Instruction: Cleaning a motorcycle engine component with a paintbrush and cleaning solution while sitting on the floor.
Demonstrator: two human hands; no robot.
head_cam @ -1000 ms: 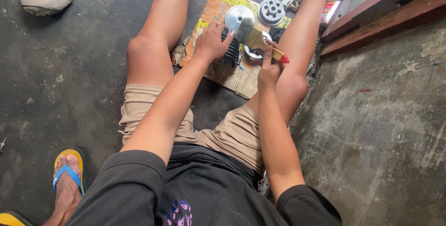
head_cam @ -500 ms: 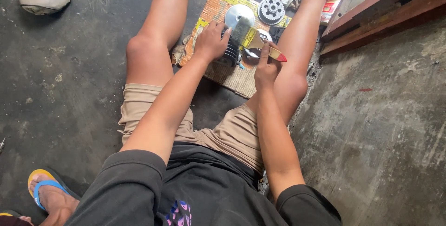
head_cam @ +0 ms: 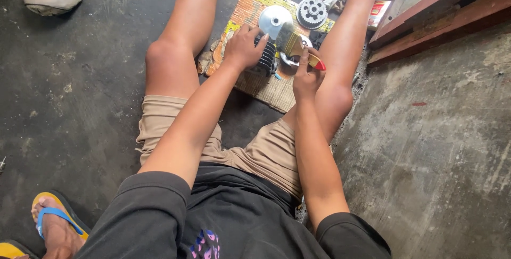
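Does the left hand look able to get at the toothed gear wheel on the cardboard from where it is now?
Probably yes. The left hand rests on the dark finned part, and the toothed gear wheel lies uncovered on the cardboard just beyond. Only the shiny round disc sits between, slightly aside.

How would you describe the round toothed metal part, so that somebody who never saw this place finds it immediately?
Start at the flattened cardboard sheet on the dark floor, between the seated person's bare legs. Go to its far end, beyond the left hand and the right hand. There lies the toothed gear, dark grey with holes in its face, beside a smooth shiny silver disc that has no teeth.
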